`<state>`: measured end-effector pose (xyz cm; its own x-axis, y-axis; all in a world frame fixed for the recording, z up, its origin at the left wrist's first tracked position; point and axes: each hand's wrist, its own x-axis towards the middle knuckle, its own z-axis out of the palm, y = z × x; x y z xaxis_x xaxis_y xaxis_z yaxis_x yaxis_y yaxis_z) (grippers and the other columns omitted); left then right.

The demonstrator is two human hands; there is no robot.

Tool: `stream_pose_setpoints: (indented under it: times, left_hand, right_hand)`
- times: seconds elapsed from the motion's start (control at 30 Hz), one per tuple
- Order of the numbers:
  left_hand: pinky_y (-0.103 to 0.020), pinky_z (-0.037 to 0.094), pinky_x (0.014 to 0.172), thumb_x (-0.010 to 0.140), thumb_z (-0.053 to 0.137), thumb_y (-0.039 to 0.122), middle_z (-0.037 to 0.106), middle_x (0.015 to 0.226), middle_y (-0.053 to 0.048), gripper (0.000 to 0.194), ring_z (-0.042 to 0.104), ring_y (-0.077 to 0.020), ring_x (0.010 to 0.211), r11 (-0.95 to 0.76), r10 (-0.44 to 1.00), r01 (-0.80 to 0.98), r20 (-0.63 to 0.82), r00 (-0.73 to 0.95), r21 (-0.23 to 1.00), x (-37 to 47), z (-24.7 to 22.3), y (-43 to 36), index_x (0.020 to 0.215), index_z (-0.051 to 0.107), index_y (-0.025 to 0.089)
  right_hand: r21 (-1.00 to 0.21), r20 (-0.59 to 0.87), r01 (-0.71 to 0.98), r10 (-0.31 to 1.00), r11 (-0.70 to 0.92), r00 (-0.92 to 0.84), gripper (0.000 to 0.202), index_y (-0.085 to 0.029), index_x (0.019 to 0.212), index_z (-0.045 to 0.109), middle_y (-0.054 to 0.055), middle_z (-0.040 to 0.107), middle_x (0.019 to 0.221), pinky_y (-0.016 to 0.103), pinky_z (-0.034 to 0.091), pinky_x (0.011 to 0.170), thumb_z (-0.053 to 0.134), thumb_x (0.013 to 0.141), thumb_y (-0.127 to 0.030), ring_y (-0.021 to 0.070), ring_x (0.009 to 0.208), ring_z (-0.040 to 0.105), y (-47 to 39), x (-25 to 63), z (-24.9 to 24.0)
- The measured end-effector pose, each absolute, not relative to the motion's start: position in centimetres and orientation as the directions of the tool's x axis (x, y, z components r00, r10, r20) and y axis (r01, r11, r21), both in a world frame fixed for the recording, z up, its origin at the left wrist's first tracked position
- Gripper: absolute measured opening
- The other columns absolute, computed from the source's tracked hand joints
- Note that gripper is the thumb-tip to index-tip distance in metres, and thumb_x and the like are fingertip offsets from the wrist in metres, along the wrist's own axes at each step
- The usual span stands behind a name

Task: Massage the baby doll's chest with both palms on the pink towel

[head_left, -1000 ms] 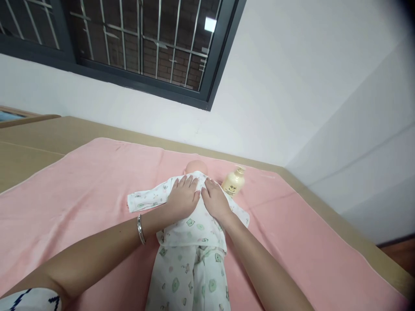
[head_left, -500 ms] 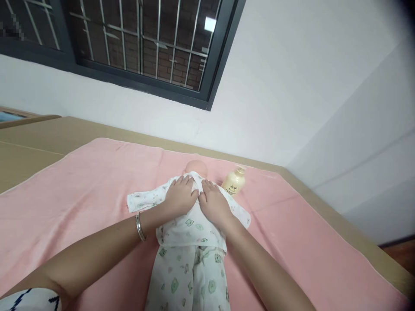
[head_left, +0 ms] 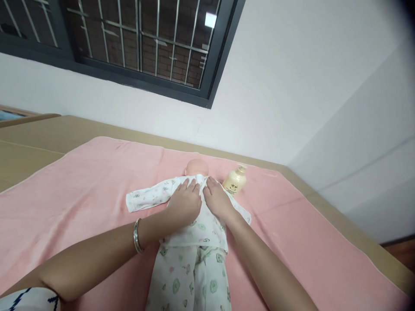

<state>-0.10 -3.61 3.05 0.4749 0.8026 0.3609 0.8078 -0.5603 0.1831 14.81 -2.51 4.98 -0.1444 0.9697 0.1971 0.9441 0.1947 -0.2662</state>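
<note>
A doll (head_left: 197,167) lies on a pink blanket, its bald head away from me and no face showing. It wears a white printed top (head_left: 207,231) and matching trousers (head_left: 212,276). My left hand (head_left: 186,203) rests on the left part of the doll's upper back, fingers extended and somewhat apart. On the right part, near the collar, my right hand (head_left: 218,198) lies with its fingers stretched forward. Neither hand holds anything. A silver bangle (head_left: 137,236) circles my left wrist. The doll's left-side sleeve (head_left: 145,198) is spread out flat.
A cream pump bottle (head_left: 235,180) lies tilted on the pink blanket (head_left: 97,181), just right of the doll's shoulder. The blanket covers a tan surface (head_left: 84,129). Behind it are a white wall and a barred window (head_left: 142,39).
My left hand has moved slightly down and right along the doll's back. My right hand has shifted a little, and more of the collar and head shows.
</note>
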Motion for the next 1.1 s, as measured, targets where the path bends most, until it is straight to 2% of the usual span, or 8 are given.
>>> stream_pose_setpoints:
  times: [0.2,0.4,0.5,0.6,0.73,0.83,0.93,1.1]
  left_hand:
    - [-0.039,0.038,0.110,0.097,0.030,0.020,0.057,0.136,-0.022,0.045,0.051,-0.0275,0.131,-0.483,0.863,0.833,0.312,0.399,0.270,-1.3,3.6,-0.2,0.129,0.054,0.000]
    - [-0.050,0.032,0.113,0.097,0.033,0.025,0.047,0.146,-0.024,0.051,0.036,-0.0344,0.141,-0.521,0.808,0.834,0.418,0.415,0.180,0.2,1.5,-2.9,0.140,0.043,-0.001]
    - [-0.050,0.032,0.113,0.097,0.033,0.028,0.046,0.148,-0.021,0.051,0.034,-0.0348,0.142,-0.536,0.804,0.820,0.419,0.422,0.203,0.4,1.7,-3.5,0.141,0.044,0.003]
    - [-0.044,0.032,0.115,0.098,0.030,0.025,0.049,0.146,-0.017,0.048,0.039,-0.0295,0.140,-0.524,0.834,0.806,0.361,0.418,0.276,-0.5,2.8,-2.2,0.138,0.048,0.006]
    - [-0.038,0.038,0.109,0.097,0.028,0.020,0.056,0.139,-0.018,0.045,0.050,-0.0261,0.131,-0.441,0.893,0.822,0.266,0.363,0.361,-1.4,3.4,0.0,0.131,0.053,0.005]
    - [-0.043,0.036,0.110,0.097,0.028,0.022,0.055,0.139,-0.019,0.046,0.047,-0.0284,0.134,-0.459,0.873,0.831,0.336,0.355,0.315,-1.1,2.6,0.1,0.133,0.051,0.004]
    - [-0.048,0.035,0.109,0.098,0.030,0.027,0.054,0.141,-0.018,0.048,0.042,-0.0323,0.137,-0.480,0.838,0.835,0.423,0.346,0.268,-0.4,1.5,-0.9,0.137,0.047,0.006]
    - [-0.048,0.035,0.110,0.098,0.031,0.028,0.053,0.142,-0.016,0.047,0.041,-0.0321,0.137,-0.482,0.819,0.843,0.464,0.337,0.240,0.0,1.1,-1.9,0.138,0.047,0.009]
  right_hand:
    - [-0.126,0.191,0.981,0.974,0.148,-0.122,0.052,-0.001,0.141,0.045,0.022,0.045,0.147,0.042,0.026,0.116,0.032,0.097,-0.025,0.0296,0.140,0.037,-5.7,12.2,5.4]
    - [-0.288,0.151,0.939,0.977,0.191,-0.152,0.046,-0.009,0.135,0.051,0.017,0.050,0.144,0.037,0.035,0.110,0.030,0.098,-0.024,0.0236,0.134,0.045,-3.0,14.7,6.0]
    - [-0.274,0.135,0.944,0.979,0.182,-0.150,0.051,-0.004,0.142,0.043,0.018,0.042,0.150,0.039,0.027,0.116,0.027,0.098,-0.022,0.0247,0.140,0.038,-2.1,15.3,5.5]
    - [-0.194,0.132,0.966,0.981,0.168,-0.143,0.055,0.001,0.146,0.036,0.021,0.036,0.153,0.042,0.023,0.118,0.025,0.099,-0.025,0.0289,0.144,0.030,-3.6,13.9,5.0]
    - [-0.122,0.158,0.966,0.965,0.227,-0.207,0.056,-0.005,0.148,0.036,0.019,0.031,0.156,0.045,0.020,0.120,0.029,0.100,-0.032,0.0309,0.147,0.024,-6.3,11.8,5.0]
    - [-0.158,0.148,0.954,0.961,0.255,-0.232,0.053,-0.010,0.148,0.039,0.016,0.034,0.155,0.042,0.022,0.120,0.028,0.101,-0.032,0.0277,0.146,0.027,-6.1,12.2,5.5]
    - [-0.231,0.132,0.947,0.971,0.224,-0.198,0.053,-0.008,0.147,0.040,0.015,0.037,0.154,0.039,0.023,0.119,0.025,0.101,-0.031,0.0243,0.144,0.031,-4.3,13.6,5.6]
    - [-0.269,0.191,0.945,0.972,0.185,-0.135,0.054,-0.007,0.147,0.037,0.015,0.038,0.153,0.045,0.021,0.119,0.025,0.101,-0.031,0.0248,0.145,0.030,-2.5,14.7,4.4]
